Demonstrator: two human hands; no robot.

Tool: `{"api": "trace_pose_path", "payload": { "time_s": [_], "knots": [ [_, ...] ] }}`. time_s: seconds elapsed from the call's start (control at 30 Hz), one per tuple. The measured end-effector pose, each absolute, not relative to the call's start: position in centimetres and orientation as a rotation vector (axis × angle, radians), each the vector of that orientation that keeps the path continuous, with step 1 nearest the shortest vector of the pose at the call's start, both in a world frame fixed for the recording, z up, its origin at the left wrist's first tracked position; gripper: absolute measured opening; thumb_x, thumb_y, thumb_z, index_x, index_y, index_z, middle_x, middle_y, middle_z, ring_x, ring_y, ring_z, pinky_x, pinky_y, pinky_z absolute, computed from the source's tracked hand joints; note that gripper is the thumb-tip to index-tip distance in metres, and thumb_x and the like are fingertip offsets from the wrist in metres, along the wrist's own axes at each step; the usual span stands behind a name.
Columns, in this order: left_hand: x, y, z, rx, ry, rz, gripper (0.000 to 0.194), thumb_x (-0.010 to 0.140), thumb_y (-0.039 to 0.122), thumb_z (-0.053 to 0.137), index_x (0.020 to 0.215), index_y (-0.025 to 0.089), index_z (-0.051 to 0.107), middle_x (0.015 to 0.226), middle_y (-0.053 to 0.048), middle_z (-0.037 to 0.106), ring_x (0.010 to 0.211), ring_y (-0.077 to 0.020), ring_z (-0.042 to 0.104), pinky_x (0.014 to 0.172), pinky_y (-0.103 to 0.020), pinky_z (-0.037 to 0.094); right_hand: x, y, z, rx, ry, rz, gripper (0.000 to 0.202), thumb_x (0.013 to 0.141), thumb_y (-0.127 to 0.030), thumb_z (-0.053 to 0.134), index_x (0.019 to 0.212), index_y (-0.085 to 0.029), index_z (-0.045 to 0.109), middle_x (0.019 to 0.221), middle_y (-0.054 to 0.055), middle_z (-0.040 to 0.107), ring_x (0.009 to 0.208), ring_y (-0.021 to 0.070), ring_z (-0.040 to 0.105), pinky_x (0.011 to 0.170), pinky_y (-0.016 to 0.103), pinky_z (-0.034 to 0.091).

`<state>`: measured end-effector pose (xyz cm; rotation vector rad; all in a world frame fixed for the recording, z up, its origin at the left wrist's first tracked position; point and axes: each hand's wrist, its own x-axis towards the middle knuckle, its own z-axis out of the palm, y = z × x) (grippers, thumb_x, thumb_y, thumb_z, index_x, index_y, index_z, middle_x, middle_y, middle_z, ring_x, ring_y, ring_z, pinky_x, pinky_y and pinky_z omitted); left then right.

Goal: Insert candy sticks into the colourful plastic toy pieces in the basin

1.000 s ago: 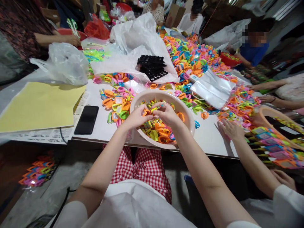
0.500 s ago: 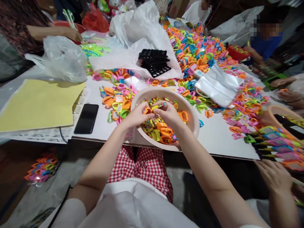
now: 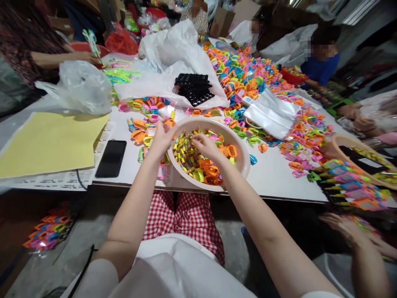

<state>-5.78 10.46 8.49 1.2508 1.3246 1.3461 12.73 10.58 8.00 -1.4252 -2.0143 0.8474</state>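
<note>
A pale pink basin point(image 3: 243, 165) holds small yellow-and-red wrapped pieces point(image 3: 182, 153) and several orange plastic watch-like pieces point(image 3: 211, 170). My left hand point(image 3: 163, 136) is over the basin's left rim, beside the loose colourful pieces point(image 3: 139, 124) on the table; an orange piece shows at its fingertips, but whether they grip it is unclear. Above the wrapped pieces inside the basin is my right hand point(image 3: 206, 145), its fingers curled and pointing left. Whatever its fingertips hold, if anything, is too small to name.
A black phone point(image 3: 111, 158) and a yellow sheet point(image 3: 49, 142) lie left. Behind the basin are black trays point(image 3: 194, 89), white plastic point(image 3: 173, 45) and a large pile of colourful pieces point(image 3: 248, 70). At right are a silvery packet point(image 3: 273, 114), another basin point(image 3: 336, 145) and other people's hands.
My hands have separated. The left moved left and up to the basin's rim, while the right stayed over the basin. The view has shifted slightly.
</note>
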Motion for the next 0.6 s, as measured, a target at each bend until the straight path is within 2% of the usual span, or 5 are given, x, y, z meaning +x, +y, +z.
{"api": "trace_pose_path", "payload": {
  "time_s": [0.17,0.27,0.37,0.5,0.6],
  "knots": [
    [-8.5,12.9,8.8,1.321,1.563,1.322,0.049,0.081,0.037,0.057,0.124,0.020,0.041,0.125,-0.012,0.051,0.119,-0.0258,0.048,0.103,-0.042,0.036,11.3,10.0,7.4,-1.781,-2.727,0.496,0.022,0.083,-0.028,0.055,0.097,-0.014,0.065,0.102,0.012,0.067,0.089,0.0230,0.062,0.078,0.029,0.044],
    [-8.5,13.5,9.0,1.440,1.712,1.149,0.055,0.078,0.035,0.058,0.128,0.017,0.042,0.137,-0.017,0.044,0.130,-0.0316,0.038,0.108,-0.046,0.029,10.6,9.7,7.3,-1.892,-2.822,0.345,0.032,0.084,-0.038,0.056,0.104,-0.015,0.064,0.104,0.014,0.068,0.090,0.0255,0.064,0.074,0.029,0.045],
    [-7.3,12.9,9.3,1.618,1.854,1.087,0.054,0.077,0.032,0.057,0.127,0.015,0.046,0.139,-0.018,0.043,0.132,-0.0352,0.035,0.109,-0.051,0.024,10.5,9.7,7.0,-1.912,-2.804,0.259,0.030,0.090,-0.029,0.045,0.110,-0.015,0.063,0.107,0.014,0.068,0.091,0.0253,0.064,0.073,0.029,0.045],
    [-4.6,10.3,9.4,2.011,1.629,1.092,0.028,0.075,0.010,0.043,0.092,0.016,0.064,0.107,-0.010,0.063,0.109,-0.0246,0.053,0.100,-0.040,0.037,10.8,10.1,6.5,-1.870,-2.794,0.095,0.036,0.090,-0.013,0.036,0.114,-0.019,0.063,0.105,0.013,0.067,0.095,0.0256,0.063,0.080,0.034,0.044],
    [-2.9,8.4,9.1,2.140,1.448,0.925,0.024,0.070,0.007,0.039,0.065,0.018,0.059,0.080,-0.006,0.064,0.085,-0.0199,0.058,0.082,-0.032,0.044,10.8,10.5,6.1,-1.828,-2.782,-0.022,0.035,0.090,-0.012,0.037,0.110,-0.017,0.065,0.110,0.016,0.064,0.102,0.0267,0.059,0.087,0.037,0.041]
  ]
}}
